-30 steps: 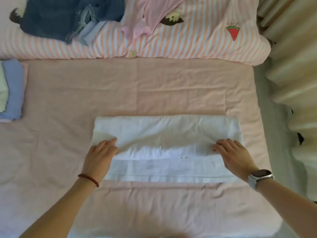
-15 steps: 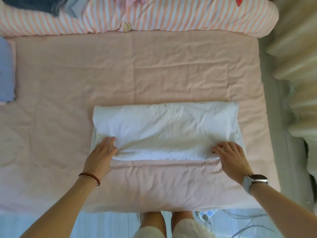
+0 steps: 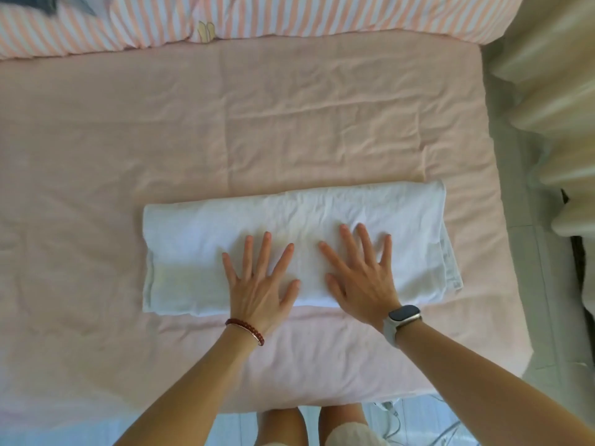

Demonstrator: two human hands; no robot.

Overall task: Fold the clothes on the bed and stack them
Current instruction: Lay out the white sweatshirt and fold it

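Note:
A white garment (image 3: 199, 243) lies folded into a long flat band across the near part of the pink bed sheet (image 3: 257, 123). My left hand (image 3: 260, 284), with a red bead bracelet at the wrist, presses flat on its middle with fingers spread. My right hand (image 3: 360, 278), with a watch at the wrist, presses flat just to the right of it, fingers spread too. Neither hand grips the cloth. The garment's right end shows a slightly offset lower layer.
A striped pink-and-white quilt (image 3: 289, 20) runs along the far side of the bed, with a bit of dark blue clothing (image 3: 35, 1) at the top left corner. Cream curtains (image 3: 553, 107) hang on the right. My legs and the floor show below the bed's near edge.
Both hands have let go of the garment's near edge and moved inward to its middle, now lying flat on it. The view has tilted further down.

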